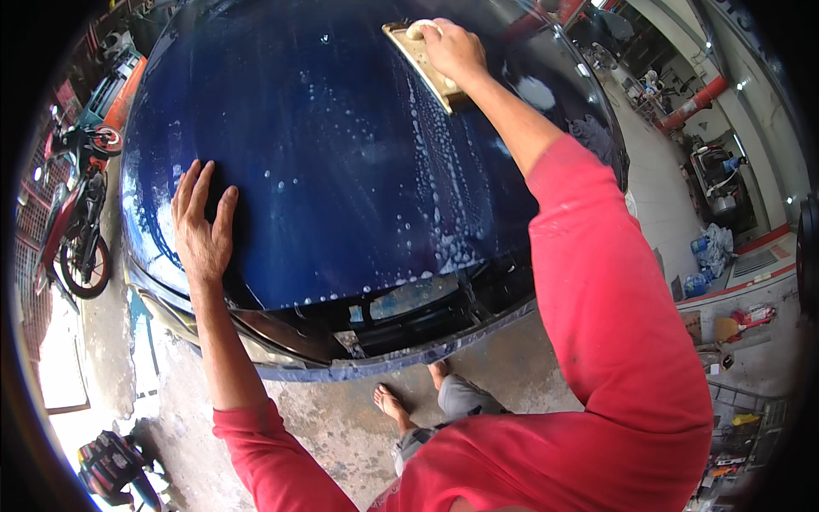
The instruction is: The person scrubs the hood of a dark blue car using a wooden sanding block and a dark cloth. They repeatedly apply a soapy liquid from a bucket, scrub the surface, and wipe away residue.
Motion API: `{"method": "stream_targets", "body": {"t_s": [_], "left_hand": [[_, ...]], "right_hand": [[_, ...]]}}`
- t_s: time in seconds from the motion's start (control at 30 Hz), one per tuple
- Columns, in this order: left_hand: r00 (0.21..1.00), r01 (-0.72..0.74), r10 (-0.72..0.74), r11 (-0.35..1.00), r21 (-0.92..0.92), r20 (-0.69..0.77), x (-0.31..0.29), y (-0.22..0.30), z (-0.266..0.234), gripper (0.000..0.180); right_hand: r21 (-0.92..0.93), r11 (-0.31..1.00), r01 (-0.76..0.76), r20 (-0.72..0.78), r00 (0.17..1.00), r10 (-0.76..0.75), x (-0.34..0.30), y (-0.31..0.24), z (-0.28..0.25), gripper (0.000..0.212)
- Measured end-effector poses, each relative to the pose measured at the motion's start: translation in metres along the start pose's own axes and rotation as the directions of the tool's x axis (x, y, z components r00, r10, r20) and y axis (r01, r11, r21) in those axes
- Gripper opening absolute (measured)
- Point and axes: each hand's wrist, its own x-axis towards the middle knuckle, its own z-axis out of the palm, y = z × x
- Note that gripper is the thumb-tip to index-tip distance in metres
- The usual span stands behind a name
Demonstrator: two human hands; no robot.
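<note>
A dark blue car hood [341, 205], wet with water drops and streaks, spreads out before me. Far out on its right side, my right hand [455, 53] grips the pale handle of a long, flat sanding block [422, 68], which lies on the paint. Wet trails and beads run down the hood from the block toward its front edge. My left hand [203, 226] rests flat near the hood's left edge, palm down, with the thumb apart and nothing in it.
Below the hood's front edge shows the car's open front end with its bumper [426, 354]. A motorcycle [81, 222] stands at the left. At the right are plastic bottles [699, 277] and workshop clutter. My feet stand on worn concrete [341, 427].
</note>
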Motion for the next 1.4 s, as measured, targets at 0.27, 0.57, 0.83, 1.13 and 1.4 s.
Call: {"method": "stream_targets", "body": {"t_s": [0.27,0.57,0.83,1.13,1.4], "left_hand": [[1.0,-0.008,0.01,0.996,0.093,-0.019,-0.001,0.001,0.005,0.056],[0.999,0.051,-0.05,0.999,-0.017,0.006,0.0,0.002,-0.001,0.056],[1.0,0.03,-0.03,1.0,0.006,0.001,-0.001,0.002,0.001,0.055],[0.998,0.055,-0.056,0.998,-0.037,-0.012,-0.001,-0.001,-0.001,0.053],[0.998,0.034,-0.033,0.999,0.013,-0.049,-0.001,0.002,0.003,0.054]], "right_hand": [[0.246,0.935,0.255,-0.026,0.966,-0.257,-0.247,-0.001,-0.102,0.044],[0.068,0.998,0.007,-0.065,0.998,-0.003,-0.013,-0.012,0.007,0.038],[0.272,0.876,0.397,0.034,0.906,-0.422,-0.214,0.004,-0.09,0.052],[0.096,0.991,0.098,-0.019,0.995,-0.096,-0.049,-0.015,-0.013,0.044],[0.306,0.835,0.458,0.016,0.874,-0.486,-0.194,-0.014,-0.077,0.051]]}}
